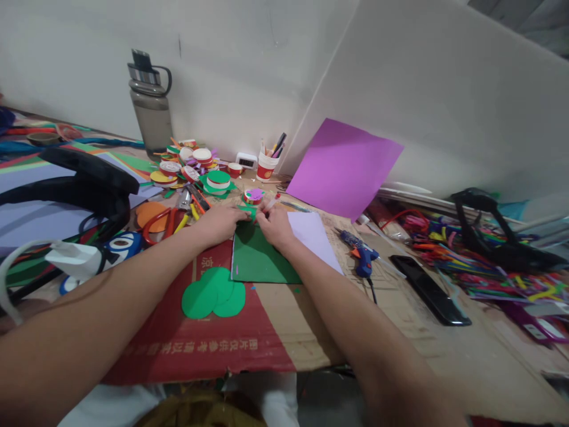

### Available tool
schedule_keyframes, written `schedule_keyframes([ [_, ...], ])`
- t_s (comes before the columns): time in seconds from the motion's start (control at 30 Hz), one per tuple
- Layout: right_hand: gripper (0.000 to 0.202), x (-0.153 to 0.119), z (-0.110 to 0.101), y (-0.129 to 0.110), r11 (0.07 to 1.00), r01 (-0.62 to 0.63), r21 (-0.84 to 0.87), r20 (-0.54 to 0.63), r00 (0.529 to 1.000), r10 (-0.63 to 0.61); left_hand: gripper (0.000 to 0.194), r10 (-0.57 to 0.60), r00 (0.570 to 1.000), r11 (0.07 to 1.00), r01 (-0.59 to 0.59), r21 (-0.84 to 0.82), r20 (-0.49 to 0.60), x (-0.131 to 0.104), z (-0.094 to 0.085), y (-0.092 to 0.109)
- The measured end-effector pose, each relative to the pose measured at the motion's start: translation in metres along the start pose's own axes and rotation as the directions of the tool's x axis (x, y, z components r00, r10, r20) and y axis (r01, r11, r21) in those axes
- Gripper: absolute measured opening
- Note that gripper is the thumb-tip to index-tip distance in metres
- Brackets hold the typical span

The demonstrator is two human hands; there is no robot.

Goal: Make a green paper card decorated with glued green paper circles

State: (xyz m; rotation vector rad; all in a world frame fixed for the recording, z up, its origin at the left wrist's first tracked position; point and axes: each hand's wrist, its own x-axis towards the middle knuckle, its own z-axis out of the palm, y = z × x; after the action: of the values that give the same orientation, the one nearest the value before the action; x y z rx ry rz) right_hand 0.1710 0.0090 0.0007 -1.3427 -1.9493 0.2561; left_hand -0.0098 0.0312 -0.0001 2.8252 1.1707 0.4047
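My left hand (224, 222) and my right hand (274, 224) are close together at the far edge of a dark green sheet (262, 261). Between them is a small bright green paper piece (248, 211), gripped by the closed fingers of my left hand. My right hand's fingers are bent against the piece's right side; whether they pinch it is too small to tell. A lilac sheet (311, 237) sticks out from under the green one. Several green paper circles (198, 299) overlap on the red cardboard (178, 344). Just beyond my hands stands a small round decorated box (253, 196).
Scissors (169, 228) and pliers lie left of my hands. Paper-topped cups (218, 179), a bottle (151, 112) and a pen cup (267, 166) stand behind. Rightward are a glue gun (363, 258), a black phone (429, 290) and a purple sheet (347, 169).
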Motion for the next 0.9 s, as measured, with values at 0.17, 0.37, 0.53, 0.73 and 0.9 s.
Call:
schedule_keyframes([
  [0.17,0.015,0.000,0.002,-0.002,0.999,0.018,0.032,0.007,1.000,-0.018,0.048,-0.013,1.000,0.999,0.013,0.039,0.015,-0.001,-0.001,0.001],
  [0.37,0.015,0.001,0.005,-0.003,0.998,0.018,0.060,0.002,1.000,-0.019,0.047,-0.009,1.000,0.999,0.009,0.048,0.009,-0.001,-0.002,0.001],
  [0.53,0.020,0.004,0.001,0.003,0.990,-0.049,0.134,-0.090,0.994,0.061,0.051,0.013,1.000,0.999,-0.012,0.045,-0.010,-0.001,0.001,-0.002],
  [0.73,0.023,0.010,0.002,0.011,0.976,-0.109,0.190,-0.208,0.967,0.149,0.049,0.024,0.999,0.996,-0.027,0.080,0.037,-0.003,-0.001,0.005],
  [0.9,0.022,0.012,0.003,0.010,0.982,-0.107,0.153,-0.143,0.981,0.129,0.046,-0.001,1.000,0.999,0.000,0.051,0.012,-0.006,-0.002,0.015],
])
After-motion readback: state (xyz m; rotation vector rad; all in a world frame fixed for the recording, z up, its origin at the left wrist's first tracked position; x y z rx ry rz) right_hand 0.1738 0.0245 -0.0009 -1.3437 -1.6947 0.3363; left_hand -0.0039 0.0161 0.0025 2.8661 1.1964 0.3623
